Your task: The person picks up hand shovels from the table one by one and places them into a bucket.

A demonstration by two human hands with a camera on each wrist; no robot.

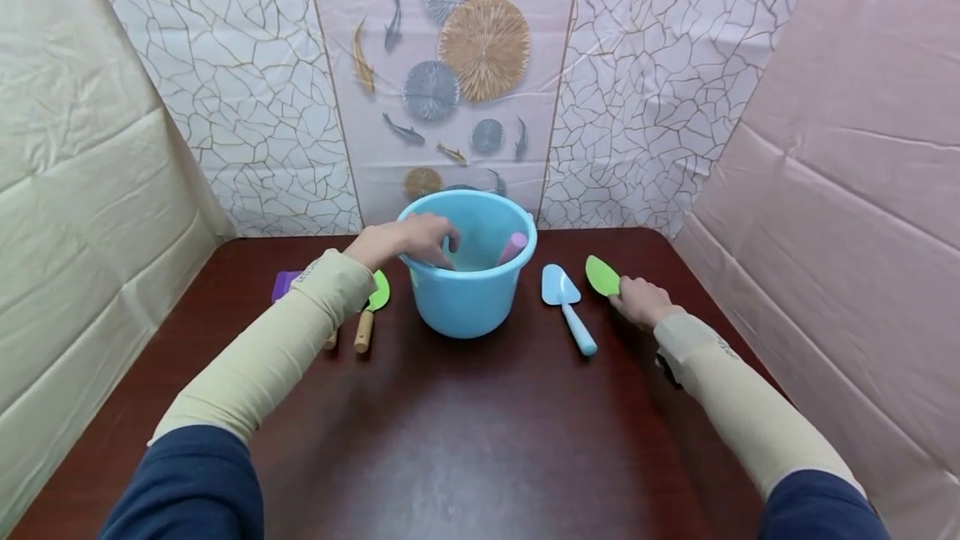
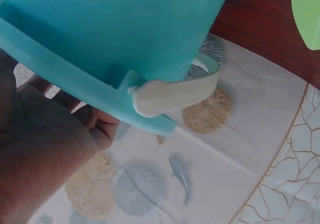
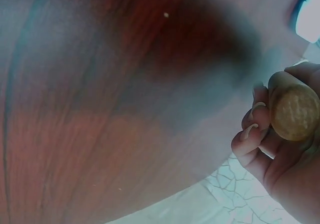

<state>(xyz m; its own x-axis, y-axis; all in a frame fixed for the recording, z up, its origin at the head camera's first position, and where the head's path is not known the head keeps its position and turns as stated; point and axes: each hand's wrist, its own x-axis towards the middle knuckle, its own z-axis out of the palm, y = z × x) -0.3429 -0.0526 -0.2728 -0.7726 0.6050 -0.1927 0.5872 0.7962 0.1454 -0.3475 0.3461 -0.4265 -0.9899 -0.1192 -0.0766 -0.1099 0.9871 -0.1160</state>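
A light blue bucket [image 1: 465, 298] stands upright at the back middle of the table. My left hand [image 1: 427, 238] hangs over its left rim, fingers loosely bent above the opening, nothing seen in them. In the left wrist view the same hand [image 2: 55, 129] shows behind the rim, close to the white bucket handle [image 2: 170, 94]. Inside the bucket, a pink-purple handle [image 1: 513, 248] leans on the right wall. At the right, my right hand [image 1: 641, 302] grips a green trowel [image 1: 602, 276]. The right wrist view shows the wooden end of its handle [image 3: 296, 113] in the curled fingers.
A light blue trowel [image 1: 570, 311] lies between bucket and right hand. Left of the bucket lie a green trowel with a wooden handle [image 1: 365, 332] and a purple tool [image 1: 285, 283], partly hidden by my left sleeve. Cloth walls [image 1: 847, 148] enclose the dark table [image 1: 450, 440].
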